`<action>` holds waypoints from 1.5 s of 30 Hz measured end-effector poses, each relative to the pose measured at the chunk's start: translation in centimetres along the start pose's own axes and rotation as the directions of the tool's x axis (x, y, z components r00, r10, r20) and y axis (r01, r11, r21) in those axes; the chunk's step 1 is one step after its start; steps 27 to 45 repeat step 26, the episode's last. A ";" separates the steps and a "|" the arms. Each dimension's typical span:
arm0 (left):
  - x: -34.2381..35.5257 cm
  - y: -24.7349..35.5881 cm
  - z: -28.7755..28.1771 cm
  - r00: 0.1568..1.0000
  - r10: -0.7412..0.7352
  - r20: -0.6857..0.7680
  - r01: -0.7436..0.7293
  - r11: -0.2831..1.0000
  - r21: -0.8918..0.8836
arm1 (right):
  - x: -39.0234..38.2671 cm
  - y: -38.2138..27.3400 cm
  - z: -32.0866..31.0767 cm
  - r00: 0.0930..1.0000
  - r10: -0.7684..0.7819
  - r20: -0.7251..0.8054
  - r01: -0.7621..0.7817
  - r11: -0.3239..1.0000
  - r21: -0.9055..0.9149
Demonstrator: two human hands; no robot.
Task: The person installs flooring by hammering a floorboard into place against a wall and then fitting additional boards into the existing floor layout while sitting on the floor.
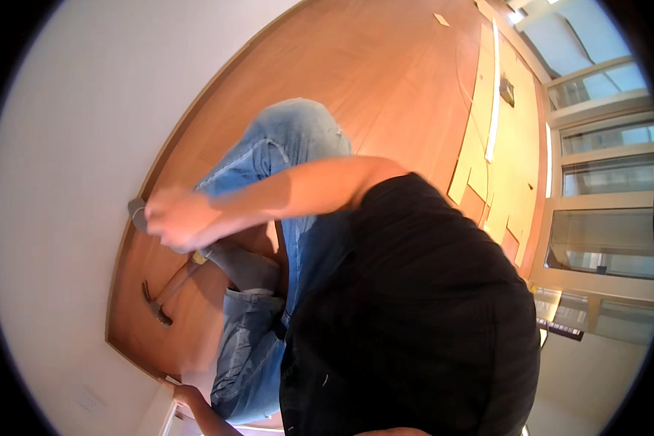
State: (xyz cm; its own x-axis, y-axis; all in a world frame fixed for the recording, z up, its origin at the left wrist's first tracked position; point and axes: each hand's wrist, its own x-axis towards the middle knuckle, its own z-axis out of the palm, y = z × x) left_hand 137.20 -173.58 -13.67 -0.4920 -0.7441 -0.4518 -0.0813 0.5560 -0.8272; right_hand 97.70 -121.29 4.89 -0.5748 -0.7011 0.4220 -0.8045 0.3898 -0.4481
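Note:
My right hand (pixel 184 218) is at the foot of the white wall, its fingers curled and smeared by motion. What they hold, if anything, is hidden. Just beyond the knuckles shows a rounded grey thing (pixel 136 214), perhaps the toe of a sock. A claw hammer (pixel 174 285) lies on the wooden floor, its metal head nearest the corner and its handle running up toward my grey-socked foot (pixel 241 266). At the lower left, my left hand (pixel 188 397) reaches to the end of the brown skirting strip (pixel 139 362), with a finger stretched against it.
The white wall (pixel 65 182) curves along the left, edged by the skirting. My bent jeans-clad leg (pixel 291 138) stands between my body and the wall. Pale boards (pixel 519 160) with a white strip (pixel 495 94) and a dark block-like object (pixel 507 92) lie at the right, before windows.

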 end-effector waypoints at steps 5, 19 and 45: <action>-1.7 -1.1 -4.4 0.985 0.030 0.167 -0.056 0.986 0.155 | -16.0 15.9 -16.6 0.914 0.104 -0.391 -0.296 0.832 -0.470; -9.7 -9.1 -43.9 0.747 0.280 -0.603 -0.562 0.751 -0.348 | -70.9 17.9 -20.2 -0.206 0.601 -0.772 -0.897 -0.432 -0.096; -41.5 -7.6 -71.9 -0.240 0.068 -0.968 -0.969 0.050 0.244 | -68.3 16.7 -20.2 -0.172 0.675 -0.718 -0.875 -0.440 -0.203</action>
